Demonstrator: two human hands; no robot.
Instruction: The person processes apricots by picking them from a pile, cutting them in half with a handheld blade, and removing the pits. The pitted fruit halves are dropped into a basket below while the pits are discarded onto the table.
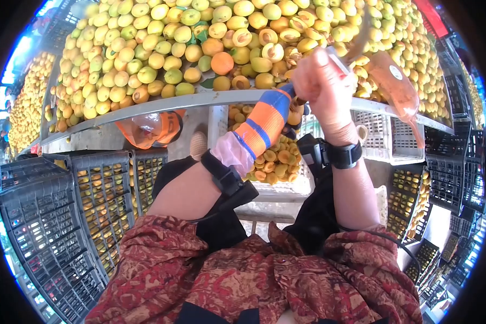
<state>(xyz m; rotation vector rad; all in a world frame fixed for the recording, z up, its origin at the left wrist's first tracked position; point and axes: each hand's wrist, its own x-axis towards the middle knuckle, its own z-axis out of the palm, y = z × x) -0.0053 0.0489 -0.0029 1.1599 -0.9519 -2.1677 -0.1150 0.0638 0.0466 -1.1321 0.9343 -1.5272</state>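
Note:
My right hand (324,86) is bare and closed round the handle of a knife (358,40), whose curved blade points up and away over the fruit pile. My left hand (272,116), in an orange and blue striped glove, is beside and below it at the metal table edge. Its fingers are curled round a yellow-orange fruit (295,116), partly hidden by my right hand. Below both hands, a white crate (294,190) holds opened fruit halves (275,162). Behind them, yellow and green fruit (146,48) is heaped on the table (200,99).
Black crates (43,221) stand at the left, some filled with fruit. More crates (448,137) are stacked at the right. An orange plastic bag (146,129) hangs under the table edge. A clear reddish bag (391,81) lies on the fruit at the right.

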